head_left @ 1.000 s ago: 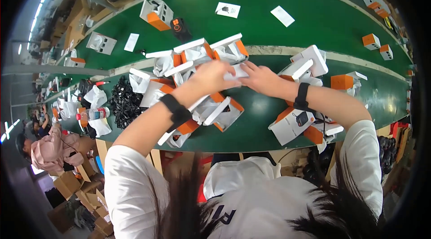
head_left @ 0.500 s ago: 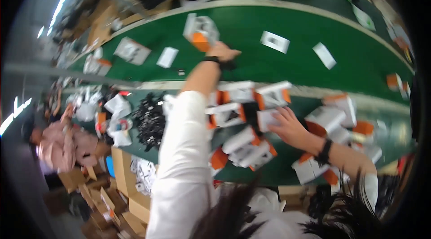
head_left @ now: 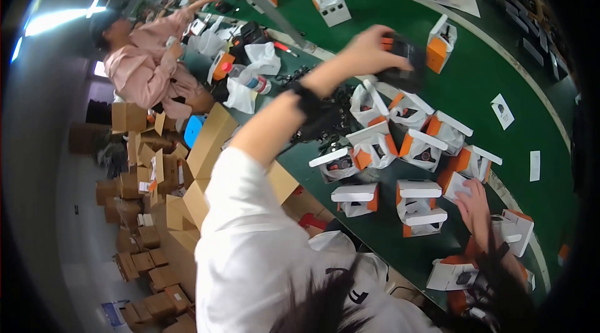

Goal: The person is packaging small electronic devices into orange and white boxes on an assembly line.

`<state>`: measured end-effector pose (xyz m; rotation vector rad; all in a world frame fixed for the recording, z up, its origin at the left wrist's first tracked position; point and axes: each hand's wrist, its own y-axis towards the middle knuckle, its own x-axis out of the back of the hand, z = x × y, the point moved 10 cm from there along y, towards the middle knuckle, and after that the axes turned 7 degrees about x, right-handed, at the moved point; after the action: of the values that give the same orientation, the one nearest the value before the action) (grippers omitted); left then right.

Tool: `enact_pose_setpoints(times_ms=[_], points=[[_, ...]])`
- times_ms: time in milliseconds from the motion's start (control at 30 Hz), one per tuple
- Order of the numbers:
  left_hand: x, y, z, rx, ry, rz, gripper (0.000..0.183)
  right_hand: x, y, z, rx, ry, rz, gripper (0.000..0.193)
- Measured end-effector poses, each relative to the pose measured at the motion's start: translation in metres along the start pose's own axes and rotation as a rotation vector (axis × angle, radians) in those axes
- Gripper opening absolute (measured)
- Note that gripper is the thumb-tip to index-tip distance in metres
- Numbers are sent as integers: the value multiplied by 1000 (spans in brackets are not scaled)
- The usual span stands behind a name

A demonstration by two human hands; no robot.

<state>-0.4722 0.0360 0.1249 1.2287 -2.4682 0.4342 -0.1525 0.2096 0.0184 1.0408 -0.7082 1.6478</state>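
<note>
fingers of our left hand (head_left: 367, 51) are clamped on a black device (head_left: 412, 51) with orange marks, the thumb along its lower side and the other fingers at its upper left; we have it in the upper middle of the frame, blurred, and cannot tell whether it touches anything below. at the right of the frame, the fingers of our right hand (head_left: 477, 208) lie slightly apart against the white face of a white-and-orange box (head_left: 451, 184); whether they grip it or only rest on it, we cannot tell. a black wristband (head_left: 306, 100) circles our left wrist. just right of the device, an upright carton (head_left: 442, 45) in white and orange stands on the green belt (head_left: 475, 76). from the middle toward the right we see open boxes (head_left: 424, 148) on the green worktop (head_left: 378, 233), many with white lids raised and white wrapping inside. left of them lies a heap of black cables (head_left: 334, 114), and farther up and left a bottle (head_left: 250, 80) with a red cap. a leaflet (head_left: 502, 112) and a white card (head_left: 535, 166) lie toward the right edge. at upper left, a co-worker in pink (head_left: 144, 73) reaches out an arm, with cardboard boxes (head_left: 144, 239) stacked below, at the left of the frame.
</note>
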Motion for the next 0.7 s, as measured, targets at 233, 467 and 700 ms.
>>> enact_pose_setpoints(times_ms=[233,467,700], points=[[280,-189,92,333,28,-617,68,-11,5,2,76,-93,58,21],[508,-281,285,616,302,-1214,75,-34,-14,-30,-289,297,-16,43],[513,-174,350,439,466,-1179,79,-20,38,-5,-393,147,224,37]])
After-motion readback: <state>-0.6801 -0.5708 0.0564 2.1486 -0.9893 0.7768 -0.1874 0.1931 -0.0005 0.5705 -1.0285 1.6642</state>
